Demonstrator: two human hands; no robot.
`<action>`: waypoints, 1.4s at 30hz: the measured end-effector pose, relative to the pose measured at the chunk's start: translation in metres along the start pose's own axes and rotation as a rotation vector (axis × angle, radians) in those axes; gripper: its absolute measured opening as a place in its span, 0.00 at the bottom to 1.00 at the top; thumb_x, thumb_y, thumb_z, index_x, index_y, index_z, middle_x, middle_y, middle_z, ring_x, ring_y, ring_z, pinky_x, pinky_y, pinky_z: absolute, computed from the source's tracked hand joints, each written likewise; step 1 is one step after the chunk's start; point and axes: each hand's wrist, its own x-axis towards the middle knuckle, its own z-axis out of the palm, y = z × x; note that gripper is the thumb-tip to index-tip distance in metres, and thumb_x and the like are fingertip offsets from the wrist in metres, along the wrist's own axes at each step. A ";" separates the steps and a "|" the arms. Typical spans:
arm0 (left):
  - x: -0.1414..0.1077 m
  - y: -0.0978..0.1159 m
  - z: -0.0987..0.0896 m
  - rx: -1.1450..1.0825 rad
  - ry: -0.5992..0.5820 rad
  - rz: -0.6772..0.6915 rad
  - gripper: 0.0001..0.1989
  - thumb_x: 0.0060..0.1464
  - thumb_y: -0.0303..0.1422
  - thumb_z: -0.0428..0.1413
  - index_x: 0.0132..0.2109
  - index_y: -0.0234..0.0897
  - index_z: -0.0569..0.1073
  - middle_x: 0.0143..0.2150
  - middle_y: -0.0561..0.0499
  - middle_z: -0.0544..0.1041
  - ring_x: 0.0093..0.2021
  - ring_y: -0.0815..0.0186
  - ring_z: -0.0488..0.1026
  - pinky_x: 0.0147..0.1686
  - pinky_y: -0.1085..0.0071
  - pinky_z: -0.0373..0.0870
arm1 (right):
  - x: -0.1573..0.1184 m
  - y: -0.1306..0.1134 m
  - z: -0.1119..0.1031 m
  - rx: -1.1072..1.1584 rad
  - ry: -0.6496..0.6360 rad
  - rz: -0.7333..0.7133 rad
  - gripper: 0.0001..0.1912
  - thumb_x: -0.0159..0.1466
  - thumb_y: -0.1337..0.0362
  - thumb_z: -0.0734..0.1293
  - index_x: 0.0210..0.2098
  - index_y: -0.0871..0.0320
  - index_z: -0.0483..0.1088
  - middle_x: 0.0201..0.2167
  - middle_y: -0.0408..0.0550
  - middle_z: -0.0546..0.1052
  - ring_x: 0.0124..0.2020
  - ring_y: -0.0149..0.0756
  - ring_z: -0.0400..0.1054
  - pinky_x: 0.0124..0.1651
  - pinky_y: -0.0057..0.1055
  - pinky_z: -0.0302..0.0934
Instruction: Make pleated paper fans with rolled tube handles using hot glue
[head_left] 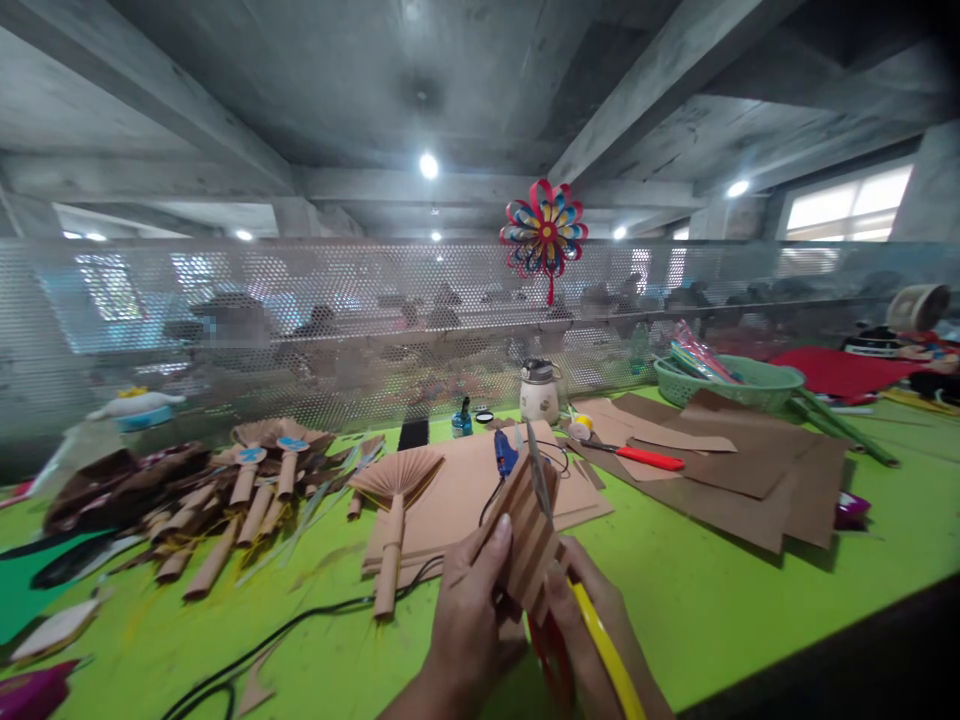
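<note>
My left hand (472, 610) is closed around a pleated piece of brown paper (525, 550), its thumb pressed on the folds. Scissors (540, 485) are in my right hand (592, 610), blades pointing up against the folded paper, with red and yellow showing at the handles. The right thumb also touches the paper's lower edge. Whether the blades are open or closed on the paper I cannot tell. Behind my hands lie flat brown paper sheets (457, 500) and a blue glue gun (505, 454). To the left rests a paper fan (394, 525) with a rolled handle.
Finished fans and paper rolls (247, 500) are heaped at left. A black cable (300, 620) crosses the green table (712, 620). At right lie brown sheets (750, 480), a red-handled tool (649, 458) and a green basket (765, 375). A white jar (538, 395) stands before a perforated screen (375, 350).
</note>
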 end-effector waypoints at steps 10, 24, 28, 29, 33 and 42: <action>-0.002 -0.001 0.000 0.054 0.056 -0.014 0.13 0.45 0.37 0.67 0.35 0.32 0.81 0.35 0.44 0.83 0.38 0.58 0.80 0.36 0.71 0.77 | 0.001 0.005 -0.005 0.010 0.000 -0.010 0.27 0.63 0.42 0.64 0.46 0.59 0.69 0.37 0.53 0.79 0.34 0.38 0.74 0.37 0.29 0.67; -0.001 -0.001 -0.003 0.134 0.029 0.062 0.08 0.44 0.36 0.66 0.32 0.37 0.80 0.37 0.44 0.83 0.42 0.54 0.79 0.34 0.70 0.77 | 0.000 0.003 -0.006 -0.010 0.016 -0.018 0.26 0.63 0.42 0.64 0.44 0.60 0.70 0.35 0.52 0.78 0.34 0.37 0.73 0.37 0.27 0.67; -0.001 -0.002 -0.005 0.149 0.050 0.071 0.11 0.40 0.35 0.68 0.33 0.37 0.81 0.35 0.44 0.82 0.42 0.54 0.78 0.36 0.68 0.77 | 0.001 0.004 -0.005 -0.001 0.058 -0.030 0.25 0.61 0.43 0.66 0.42 0.61 0.72 0.32 0.51 0.78 0.31 0.35 0.71 0.36 0.27 0.66; -0.001 -0.002 -0.006 0.150 0.057 0.064 0.12 0.40 0.36 0.68 0.33 0.36 0.81 0.35 0.44 0.82 0.41 0.54 0.79 0.37 0.68 0.77 | 0.001 0.005 -0.005 0.011 0.061 -0.018 0.26 0.61 0.43 0.67 0.42 0.61 0.72 0.31 0.50 0.77 0.30 0.34 0.70 0.35 0.27 0.66; -0.001 -0.002 -0.003 0.121 0.035 0.029 0.17 0.43 0.41 0.67 0.37 0.32 0.80 0.36 0.43 0.82 0.37 0.57 0.79 0.37 0.68 0.77 | 0.003 0.007 -0.010 0.027 0.084 0.030 0.26 0.60 0.43 0.67 0.42 0.61 0.71 0.24 0.45 0.72 0.23 0.30 0.65 0.28 0.26 0.64; 0.004 -0.002 -0.004 0.167 -0.038 -0.060 0.15 0.47 0.40 0.65 0.39 0.33 0.77 0.17 0.56 0.70 0.15 0.71 0.66 0.17 0.75 0.64 | 0.069 0.006 -0.088 -0.829 0.131 -0.058 0.22 0.61 0.48 0.67 0.46 0.59 0.72 0.24 0.44 0.72 0.25 0.36 0.66 0.28 0.30 0.61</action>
